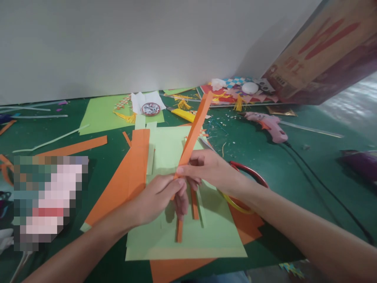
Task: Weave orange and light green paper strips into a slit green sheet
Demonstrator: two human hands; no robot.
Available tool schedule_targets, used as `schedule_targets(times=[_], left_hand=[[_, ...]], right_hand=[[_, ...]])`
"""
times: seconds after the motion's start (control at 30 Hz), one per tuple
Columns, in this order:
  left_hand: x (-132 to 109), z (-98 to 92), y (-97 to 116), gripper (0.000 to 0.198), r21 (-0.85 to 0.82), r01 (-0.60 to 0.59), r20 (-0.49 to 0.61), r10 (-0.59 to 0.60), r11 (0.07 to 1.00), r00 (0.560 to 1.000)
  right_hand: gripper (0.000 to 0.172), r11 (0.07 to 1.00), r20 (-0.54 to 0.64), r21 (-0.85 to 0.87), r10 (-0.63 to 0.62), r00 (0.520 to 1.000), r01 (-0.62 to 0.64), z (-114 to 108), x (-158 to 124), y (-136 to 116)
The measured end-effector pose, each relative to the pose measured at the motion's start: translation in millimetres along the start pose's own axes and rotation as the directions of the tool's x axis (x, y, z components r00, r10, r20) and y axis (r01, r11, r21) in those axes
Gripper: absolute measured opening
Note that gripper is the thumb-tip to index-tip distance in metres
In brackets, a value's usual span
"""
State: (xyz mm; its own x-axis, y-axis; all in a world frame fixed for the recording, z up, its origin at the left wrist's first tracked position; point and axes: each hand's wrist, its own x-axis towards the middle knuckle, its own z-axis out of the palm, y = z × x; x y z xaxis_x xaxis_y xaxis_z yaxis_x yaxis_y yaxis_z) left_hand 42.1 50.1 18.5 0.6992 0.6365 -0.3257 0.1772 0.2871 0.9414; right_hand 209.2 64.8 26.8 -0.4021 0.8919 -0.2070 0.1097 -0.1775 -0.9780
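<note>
Slanting up-right, orange strip [194,131] rises from both hands' [176,184] grip.

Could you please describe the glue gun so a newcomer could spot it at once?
Find the cardboard box leaning at the far right of the table. Just before it lies the glue gun: the only pink tool, trailing a black cable.

Pink glue gun [269,125] right; cardboard box [321,59] behind.
</note>
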Motion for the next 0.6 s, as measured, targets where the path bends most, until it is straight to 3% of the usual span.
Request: schedule_targets(times=[0.1, 0.37, 0.6], left_hand=[[1.0, 0.4, 0.2, 0.033, -0.001, 0.013, -0.007, -0.013, 1.000, 1.000], [0.2, -0.4, -0.4, 0.033, -0.010, 0.016, -0.007, -0.016, 1.000, 1.000], [1.0, -0.9, -1.4, 0.034, -0.017, -0.003, -0.004, 0.003, 1.000, 1.000]], right_hand=[[0.031, 1.000, 0.008, 0.005, -0.007, 1.000, 0.007, 0.2, -0.1, -0.5], [0.032, 0.999, -0.109, -0.028, -0.036, 0.993, 0.034, -3.5, -1.5, 0.3], [0.031, 0.999, 0.000, -0.048, 0.003, 1.000, -0.003, -1.1, 0.7, 1.5]])
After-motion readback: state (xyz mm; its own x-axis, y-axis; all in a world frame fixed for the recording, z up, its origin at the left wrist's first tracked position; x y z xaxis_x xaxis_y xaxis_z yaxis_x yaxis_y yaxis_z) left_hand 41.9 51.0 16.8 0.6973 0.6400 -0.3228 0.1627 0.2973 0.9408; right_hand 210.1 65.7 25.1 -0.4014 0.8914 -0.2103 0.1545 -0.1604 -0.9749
